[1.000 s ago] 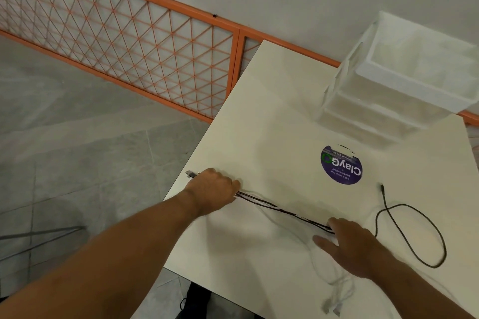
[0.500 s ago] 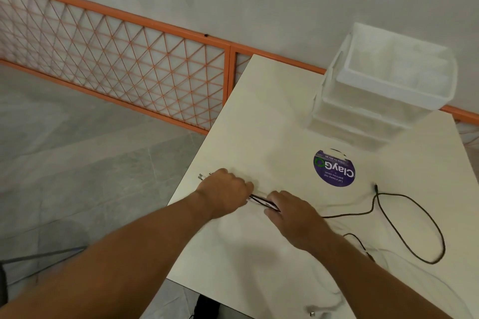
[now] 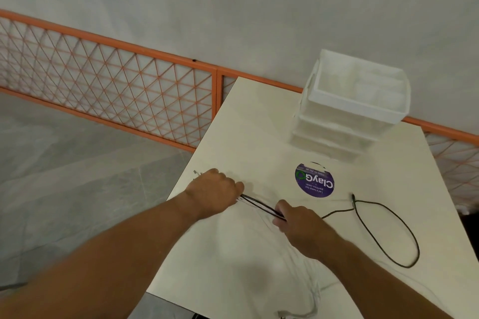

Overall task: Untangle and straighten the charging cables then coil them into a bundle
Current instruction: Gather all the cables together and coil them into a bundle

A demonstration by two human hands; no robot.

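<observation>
At 9 o'clock on the cream table, left hand curls down over the cable ends, plug tips poking out past it by the edge. Right hand, just beside at its 4 o'clock, grips the black cables, which run straight between both hands. One black strand trails toward 3 o'clock into a loose loop. White cables (faint, hard to trace) lie toward 6 o'clock. Purple sticker and stacked white trays sit toward 1 o'clock.
</observation>
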